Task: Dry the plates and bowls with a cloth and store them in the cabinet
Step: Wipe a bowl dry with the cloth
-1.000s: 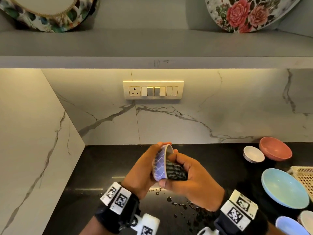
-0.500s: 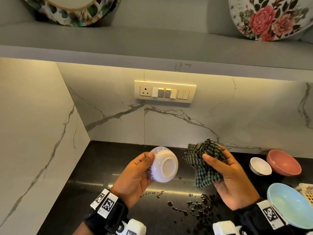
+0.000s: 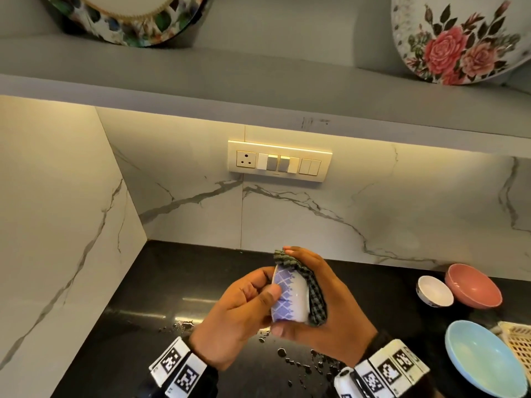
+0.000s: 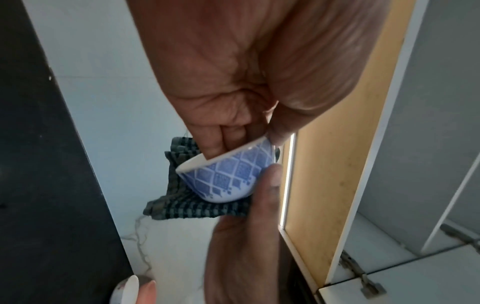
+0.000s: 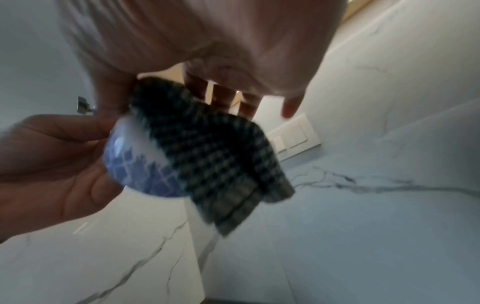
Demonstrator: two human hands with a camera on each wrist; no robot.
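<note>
A small white bowl with a blue lattice band point(image 3: 287, 297) point(image 4: 226, 174) point(image 5: 137, 164) is held on its side above the black counter. My left hand point(image 3: 244, 308) point(image 4: 233, 131) grips it, fingers inside the rim and thumb on the outer wall. My right hand point(image 3: 324, 305) point(image 5: 207, 86) presses a dark green checked cloth point(image 3: 311, 294) point(image 4: 182, 205) point(image 5: 215, 162) against the bowl's base and far side, thumb under the bowl. The bowl's inside is hidden.
On the counter point(image 3: 149, 326) at right stand a small white bowl point(image 3: 434, 291), a pink bowl point(image 3: 472, 285), a light blue bowl point(image 3: 485, 359) and a cream basket point(image 3: 520, 343). Water drops point(image 3: 290, 360) lie below my hands. Floral plates point(image 3: 459, 38) stand on the shelf point(image 3: 258, 90) above.
Half a second ago the hands were apart, the bowl's base facing me. Now the right hand has brought the cloth back onto the bowl's base, and the bowl is turned sideways.
</note>
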